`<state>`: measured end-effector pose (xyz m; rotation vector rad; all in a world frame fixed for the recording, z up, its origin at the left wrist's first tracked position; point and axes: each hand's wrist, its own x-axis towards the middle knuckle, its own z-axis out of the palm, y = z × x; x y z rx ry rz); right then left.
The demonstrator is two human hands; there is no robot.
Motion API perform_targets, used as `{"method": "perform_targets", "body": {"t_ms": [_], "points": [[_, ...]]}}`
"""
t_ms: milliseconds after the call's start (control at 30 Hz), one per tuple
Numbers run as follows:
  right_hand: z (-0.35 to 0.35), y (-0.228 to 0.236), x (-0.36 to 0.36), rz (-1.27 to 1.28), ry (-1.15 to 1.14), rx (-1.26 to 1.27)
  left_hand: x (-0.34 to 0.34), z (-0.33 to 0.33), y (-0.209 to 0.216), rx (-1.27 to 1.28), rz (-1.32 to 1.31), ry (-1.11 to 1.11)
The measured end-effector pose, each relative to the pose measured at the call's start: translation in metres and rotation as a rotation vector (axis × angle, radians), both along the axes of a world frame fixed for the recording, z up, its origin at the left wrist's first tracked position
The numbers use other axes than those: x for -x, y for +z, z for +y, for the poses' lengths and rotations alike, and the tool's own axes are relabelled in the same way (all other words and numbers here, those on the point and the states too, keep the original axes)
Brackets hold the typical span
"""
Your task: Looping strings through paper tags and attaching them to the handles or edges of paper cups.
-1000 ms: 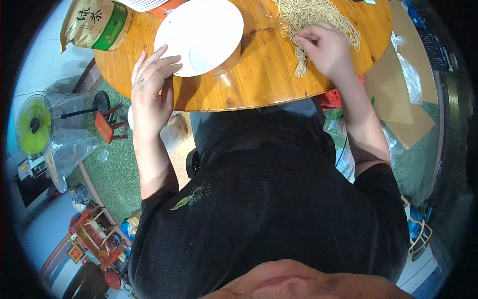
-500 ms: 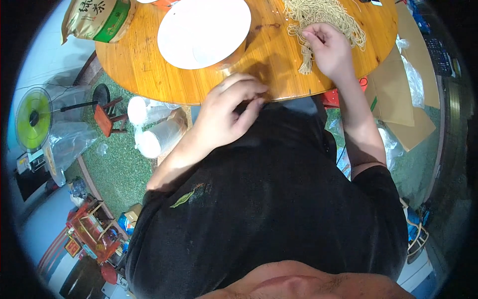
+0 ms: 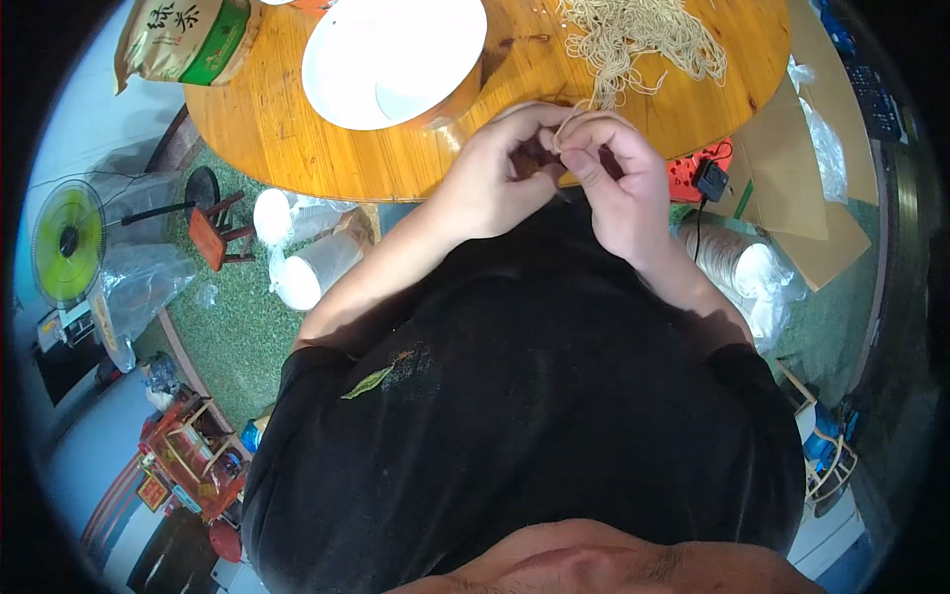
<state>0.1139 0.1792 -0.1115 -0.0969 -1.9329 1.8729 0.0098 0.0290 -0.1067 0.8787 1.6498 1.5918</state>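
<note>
Over the table's front edge my two hands meet. My right hand point(image 3: 625, 183) pinches a thin beige cord point(image 3: 566, 129) between thumb and fingers. My left hand point(image 3: 498, 183) curls in beside it, its fingertips closed at the same strand; exactly how the cord runs between the fingers is partly hidden. From the hands the strand leads up toward a tangled heap of beige cords point(image 3: 648, 40) on the table's right half. Left of my hands stands a round white bowl-like container point(image 3: 391, 64).
The round wooden table point(image 3: 267, 134) bears a gold and green bag point(image 3: 188, 42) at the far left. Beneath the right edge are a red perforated stool point(image 3: 685, 176) and a black device point(image 3: 711, 178). Stacked white containers point(image 3: 737, 262) lie low at right; a green fan point(image 3: 67, 241) stands left.
My right hand has come back from the cord heap to the left hand, bringing a strand with it. My left hand has moved slightly right and closed.
</note>
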Motion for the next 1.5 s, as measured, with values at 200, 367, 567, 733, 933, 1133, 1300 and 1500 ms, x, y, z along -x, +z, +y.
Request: {"method": "perform_targets", "body": {"t_ms": [200, 367, 567, 733, 933, 1133, 1300, 1500], "points": [[0.000, 0.004, -0.004, -0.036, 0.012, -0.143, 0.012, -0.017, -0.006, -0.144, 0.063, -0.002], [0.000, 0.012, -0.005, -0.101, 0.035, -0.372, 0.009, -0.024, -0.003, -0.120, -0.362, -0.035], [0.000, 0.005, -0.007, 0.044, 0.051, -0.633, 0.002, -0.030, -0.026, -0.057, -0.531, 0.118], [0.003, -0.002, -0.015, -0.078, 0.072, -0.626, 0.007, -0.039, -0.010, -0.197, -0.672, 0.221], [0.009, -0.006, -0.016, -0.117, 0.022, -0.597, 0.003, -0.051, 0.010, -0.143, -0.431, 0.296], [0.017, 0.001, -0.015, -0.162, 0.039, -0.673, 0.000, -0.061, 0.014, -0.124, -0.359, 0.338], [0.019, 0.019, -0.011, -0.113, -0.012, -0.934, -0.002, -0.065, 0.006, -0.205, -0.219, 0.364], [-0.018, 0.030, -0.001, -0.041, 0.087, -0.312, -0.014, -0.056, 0.012, -0.170, -0.054, 0.323]]}}
